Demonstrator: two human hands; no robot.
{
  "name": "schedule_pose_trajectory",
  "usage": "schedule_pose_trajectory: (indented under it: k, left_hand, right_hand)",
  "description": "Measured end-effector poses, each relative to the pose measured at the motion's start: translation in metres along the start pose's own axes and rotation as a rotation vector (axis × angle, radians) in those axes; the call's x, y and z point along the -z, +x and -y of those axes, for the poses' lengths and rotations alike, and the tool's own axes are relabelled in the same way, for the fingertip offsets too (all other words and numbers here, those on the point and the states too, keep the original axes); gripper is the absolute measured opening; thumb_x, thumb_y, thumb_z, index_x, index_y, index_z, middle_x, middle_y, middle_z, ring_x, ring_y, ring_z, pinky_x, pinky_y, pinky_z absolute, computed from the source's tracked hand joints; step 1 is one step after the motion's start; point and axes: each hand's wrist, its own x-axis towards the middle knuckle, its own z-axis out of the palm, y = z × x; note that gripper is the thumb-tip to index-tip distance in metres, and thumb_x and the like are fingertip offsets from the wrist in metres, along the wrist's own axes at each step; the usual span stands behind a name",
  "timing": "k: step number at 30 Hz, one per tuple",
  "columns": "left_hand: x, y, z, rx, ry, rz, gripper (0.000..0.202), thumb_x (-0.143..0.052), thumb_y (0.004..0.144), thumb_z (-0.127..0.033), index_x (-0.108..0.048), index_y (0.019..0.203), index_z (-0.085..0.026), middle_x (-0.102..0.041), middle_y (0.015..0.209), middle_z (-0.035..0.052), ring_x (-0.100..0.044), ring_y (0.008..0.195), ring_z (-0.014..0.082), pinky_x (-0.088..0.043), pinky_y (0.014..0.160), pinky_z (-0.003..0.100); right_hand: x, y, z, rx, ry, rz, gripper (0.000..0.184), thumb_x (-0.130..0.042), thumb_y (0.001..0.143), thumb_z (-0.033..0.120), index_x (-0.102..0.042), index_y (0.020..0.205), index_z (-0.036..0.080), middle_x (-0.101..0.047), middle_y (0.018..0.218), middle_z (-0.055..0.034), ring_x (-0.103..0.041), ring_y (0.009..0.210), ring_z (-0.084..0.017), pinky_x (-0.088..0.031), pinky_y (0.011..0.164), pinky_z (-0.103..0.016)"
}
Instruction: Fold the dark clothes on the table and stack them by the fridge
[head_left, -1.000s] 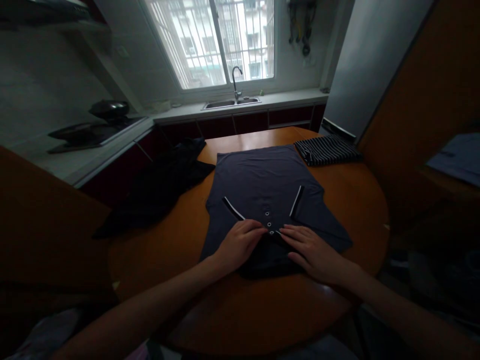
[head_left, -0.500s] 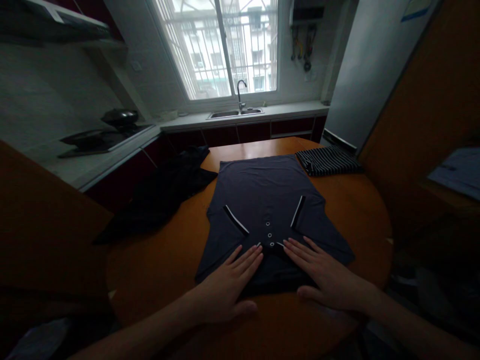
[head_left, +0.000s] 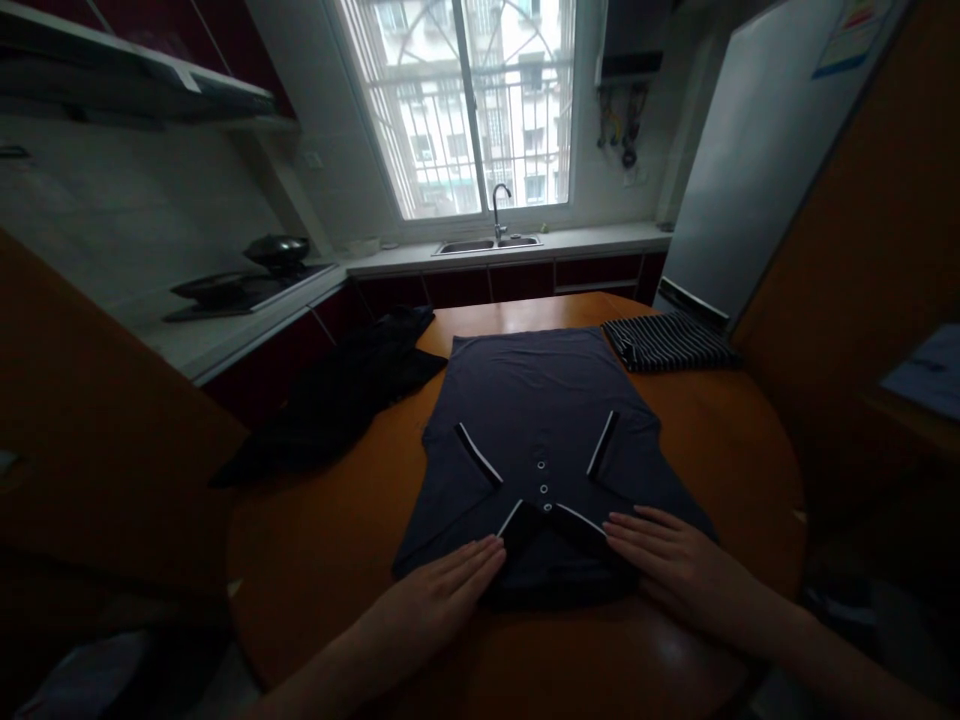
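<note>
A dark grey polo shirt point(head_left: 536, 410) lies flat on the round wooden table point(head_left: 712, 440), collar towards me, sleeves folded in with white-edged cuffs. Three buttons run down its placket. My left hand point(head_left: 439, 595) lies flat with fingers stretched out on the shirt's near left shoulder. My right hand point(head_left: 671, 565) rests flat, fingers together, on the near right shoulder beside the collar. Neither hand holds anything.
A black garment point(head_left: 345, 395) hangs over the table's left edge. A folded striped cloth point(head_left: 667, 343) sits at the far right. Behind are a counter with a sink point(head_left: 487, 243), a stove with a pan point(head_left: 277, 250), a window and a grey fridge point(head_left: 750, 170).
Both hands went from pinching at the placket to lying flat, then slid apart and towards me along the shoulders, uncovering the collar. The view tilted up.
</note>
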Motion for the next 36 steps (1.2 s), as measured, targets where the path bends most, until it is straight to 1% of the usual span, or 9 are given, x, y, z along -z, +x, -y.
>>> schedule_pose_trajectory:
  k: [4,9,16,20,23,26,29,32,36]
  left_hand:
    - [-0.005,0.000,0.002,0.045,-0.113,-0.113,0.055,-0.037,0.098,-0.004,-0.047,0.148,-0.024,-0.057,0.145,0.0081,-0.055,0.133,0.0194,-0.049,0.110,0.034]
    - [0.010,0.018,0.000,0.384,-0.431,-0.165,0.027,-0.047,0.099,-0.020,-0.070,0.114,-0.022,-0.072,0.116,0.0053,-0.068,0.107,0.0173,-0.055,0.094,0.028]
    - [0.012,0.046,0.014,0.660,-0.594,-0.183,0.028,-0.048,0.099,-0.033,-0.070,0.112,-0.020,-0.074,0.108,0.0038,-0.069,0.100,0.0205,-0.052,0.089,0.030]
    - [0.002,0.049,0.023,0.690,-0.469,-0.170,0.033,-0.051,0.099,-0.035,-0.065,0.124,-0.020,-0.075,0.109,0.0064,-0.071,0.097,0.0223,-0.054,0.087,0.033]
    - [-0.002,0.046,0.023,0.649,-0.253,-0.171,0.029,-0.052,0.099,-0.034,-0.066,0.121,-0.021,-0.075,0.106,0.0069,-0.072,0.093,0.0229,-0.056,0.083,0.035]
    - [-0.001,0.041,0.015,0.468,0.018,-0.301,0.028,-0.047,0.101,-0.026,-0.067,0.121,-0.020,-0.072,0.110,0.0093,-0.070,0.098,0.0230,-0.057,0.087,0.037]
    - [0.003,0.041,0.003,0.218,0.141,-0.269,0.045,-0.044,0.101,-0.017,-0.050,0.145,-0.020,-0.061,0.138,0.0117,-0.056,0.129,0.0248,-0.048,0.108,0.043]
    - [0.004,0.044,-0.002,0.112,0.121,-0.062,0.066,-0.048,0.100,-0.020,-0.021,0.160,-0.023,-0.036,0.161,0.0080,-0.030,0.150,0.0258,-0.030,0.121,0.051]
    - [0.002,0.036,0.006,0.170,0.072,0.061,0.078,-0.049,0.101,-0.026,-0.001,0.162,-0.025,-0.020,0.166,0.0075,-0.018,0.153,0.0253,-0.024,0.123,0.053]
  right_hand:
    - [0.004,0.005,0.007,-0.046,0.066,-0.085,0.044,-0.048,0.090,0.006,-0.064,0.127,0.024,-0.069,0.129,-0.0085,-0.062,0.123,-0.023,-0.048,0.106,-0.043]
    - [0.016,0.020,0.017,-0.313,0.326,-0.087,0.020,-0.048,0.096,0.018,-0.067,0.102,0.022,-0.069,0.112,-0.0082,-0.065,0.103,-0.020,-0.053,0.091,-0.034]
    - [0.007,0.042,0.010,-0.671,0.390,-0.084,0.037,-0.042,0.102,0.039,-0.059,0.075,0.020,-0.068,0.079,-0.0038,-0.066,0.076,-0.021,-0.046,0.069,-0.032]
    - [-0.003,0.046,0.004,-0.776,0.169,-0.073,0.036,-0.050,0.099,0.042,-0.062,0.072,0.021,-0.070,0.074,-0.0037,-0.067,0.072,-0.023,-0.043,0.064,-0.033]
    - [-0.009,0.043,0.004,-0.761,-0.070,-0.109,0.034,-0.056,0.096,0.042,-0.060,0.069,0.022,-0.068,0.072,-0.0042,-0.066,0.068,-0.024,-0.044,0.060,-0.033]
    - [-0.013,0.038,0.011,-0.619,-0.206,-0.255,0.026,-0.053,0.098,0.035,-0.065,0.080,0.020,-0.070,0.083,-0.0078,-0.067,0.078,-0.025,-0.050,0.067,-0.036]
    - [-0.014,0.037,0.022,-0.362,-0.211,-0.337,0.027,-0.047,0.100,0.023,-0.065,0.120,0.019,-0.068,0.122,-0.0126,-0.064,0.112,-0.026,-0.051,0.093,-0.041]
    - [-0.016,0.036,0.025,-0.173,-0.179,-0.181,0.059,-0.050,0.096,0.020,-0.038,0.154,0.021,-0.045,0.156,-0.0100,-0.040,0.143,-0.026,-0.037,0.115,-0.047]
    - [-0.016,0.024,0.012,-0.206,-0.139,-0.017,0.079,-0.054,0.095,0.029,-0.012,0.162,0.024,-0.027,0.165,-0.0077,-0.025,0.151,-0.025,-0.021,0.123,-0.052]
